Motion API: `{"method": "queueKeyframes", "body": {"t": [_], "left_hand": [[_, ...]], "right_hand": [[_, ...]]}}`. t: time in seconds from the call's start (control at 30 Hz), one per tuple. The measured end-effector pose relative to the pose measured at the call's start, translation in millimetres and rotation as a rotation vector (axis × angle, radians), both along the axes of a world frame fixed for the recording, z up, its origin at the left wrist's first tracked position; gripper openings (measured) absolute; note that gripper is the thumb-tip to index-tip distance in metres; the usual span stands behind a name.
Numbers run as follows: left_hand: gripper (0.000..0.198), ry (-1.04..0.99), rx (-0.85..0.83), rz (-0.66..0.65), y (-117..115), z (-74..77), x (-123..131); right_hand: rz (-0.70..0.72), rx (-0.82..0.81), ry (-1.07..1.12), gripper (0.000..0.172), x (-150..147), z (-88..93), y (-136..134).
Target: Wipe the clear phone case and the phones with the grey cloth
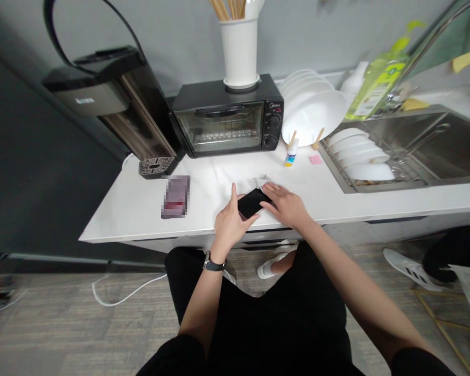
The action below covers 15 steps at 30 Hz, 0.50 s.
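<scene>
A smartphone point(252, 202) with a dark screen is held low over the white countertop, close to its front edge. Its left end is in my left hand point(230, 220), thumb and fingers closed around it, with a dark watch on that wrist. At the phone's right end is my right hand point(288, 206), its thumb on the near side and its fingers along the far side. A crumpled white tissue or cloth point(263, 180) shows just beyond the phone, by the right fingertips. Behind it stands a small spray bottle point(292, 153) with a blue and yellow label.
A pixelated purple item point(176, 196) lies left on the countertop point(133, 219). Behind are a water dispenser point(121, 104), a toaster oven point(227, 128) bearing a white utensil holder point(240, 49), and racked plates point(315, 112). The sink point(423, 143) is right; a person's shoe point(411, 269) shows below.
</scene>
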<state>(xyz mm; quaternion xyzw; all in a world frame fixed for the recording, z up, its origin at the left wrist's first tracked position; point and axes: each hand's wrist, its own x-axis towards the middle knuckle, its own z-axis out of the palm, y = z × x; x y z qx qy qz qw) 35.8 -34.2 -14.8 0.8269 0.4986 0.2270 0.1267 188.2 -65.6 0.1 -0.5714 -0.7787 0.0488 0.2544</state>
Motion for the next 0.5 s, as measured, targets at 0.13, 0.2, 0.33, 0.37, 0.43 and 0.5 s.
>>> {"method": "queueKeyframes", "body": {"t": [0.13, 0.2, 0.33, 0.37, 0.43, 0.5], "left_hand": [[0.084, 0.059, -0.060, 0.061, 1.8, -1.7, 0.7], [0.085, 0.065, -0.060, 0.060, 2.3, -1.2, 1.2], [0.083, 0.003, -0.012, -0.010, 2.0, 1.9, 2.4], [0.083, 0.014, -0.019, -0.008, 1.9, 2.2, 2.3], [0.083, 0.063, -0.049, 0.021, 1.9, 2.3, 2.1], [0.083, 0.080, -0.051, 0.036, 2.0, 2.2, 2.6]], "right_hand": [[0.223, 0.021, -0.025, 0.052, -6.6, -1.8, -1.6], [0.249, 0.009, -0.028, 0.048, -6.4, -1.6, 0.1], [0.019, 0.009, 0.005, 0.046, -0.4, 0.3, 5.8], [0.044, 0.015, 0.001, 0.048, -0.1, 0.9, 6.0], [0.193, 0.020, -0.024, 0.052, -0.2, 1.9, 5.2], [0.248, 0.017, -0.037, 0.049, 1.1, 2.8, 4.6]]}}
